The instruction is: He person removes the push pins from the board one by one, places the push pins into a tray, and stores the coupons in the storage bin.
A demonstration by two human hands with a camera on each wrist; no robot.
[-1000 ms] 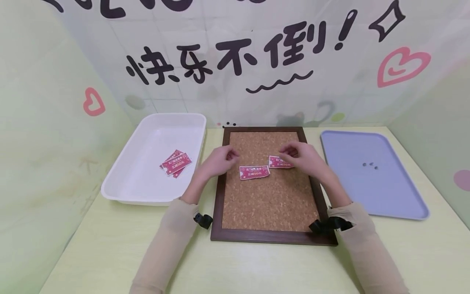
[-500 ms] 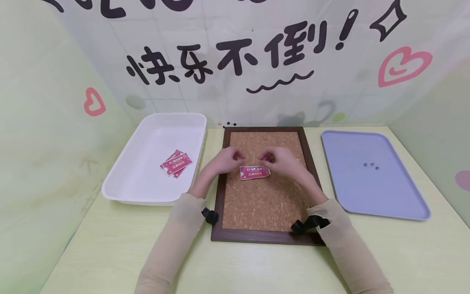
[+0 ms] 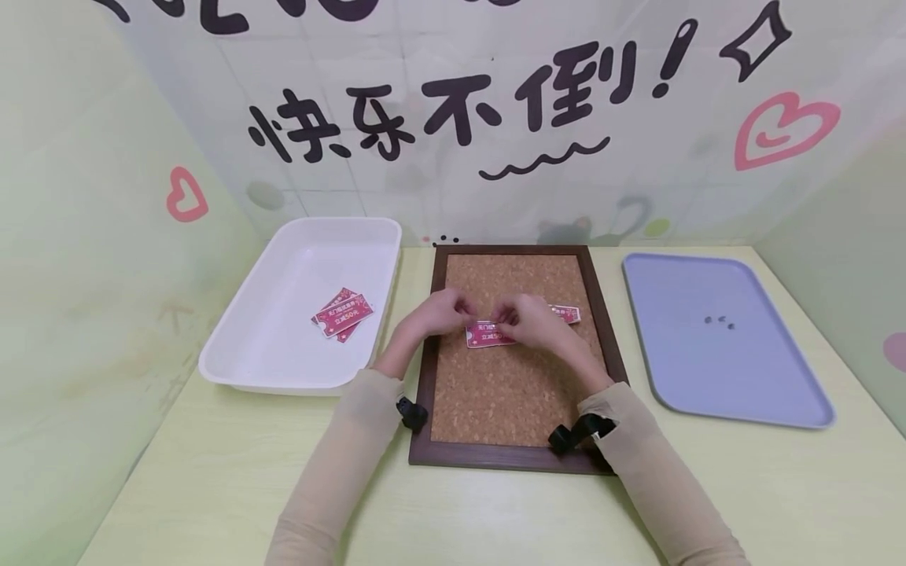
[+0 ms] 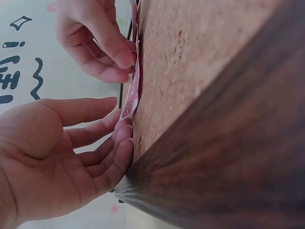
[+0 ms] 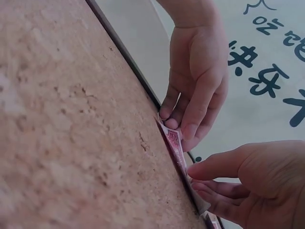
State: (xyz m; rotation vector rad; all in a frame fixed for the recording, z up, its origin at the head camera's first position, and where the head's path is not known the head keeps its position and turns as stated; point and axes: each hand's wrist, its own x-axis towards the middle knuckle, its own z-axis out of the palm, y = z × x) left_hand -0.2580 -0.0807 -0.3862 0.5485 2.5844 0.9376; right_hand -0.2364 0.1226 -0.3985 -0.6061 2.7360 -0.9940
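Observation:
A pink printed coupon [image 3: 481, 338] lies on the cork board [image 3: 502, 393], with a small pale spot, perhaps a pin, near its upper edge. At its left end my left hand [image 3: 447, 310] touches it with loosely bent fingertips; in the left wrist view the thumb stands apart from the fingers. My right hand [image 3: 532, 321] covers the coupon's right part, thumb and fingers appearing to pinch its upper edge. From behind that hand pokes a second coupon [image 3: 570, 314]. Edge-on in the right wrist view, the first coupon [image 5: 174, 143] bulges slightly off the cork.
On the left stands a white tray [image 3: 283, 346] holding several stacked coupons [image 3: 343, 316]. A blue tray [image 3: 729, 377] on the right carries a few tiny dark pieces [image 3: 720, 321]. A dark wooden frame [image 3: 488, 456] edges the cork board.
My right hand has moved left from the second coupon onto the first one, uncovering part of the second. My left hand has shifted slightly right and now reaches the first coupon's corner.

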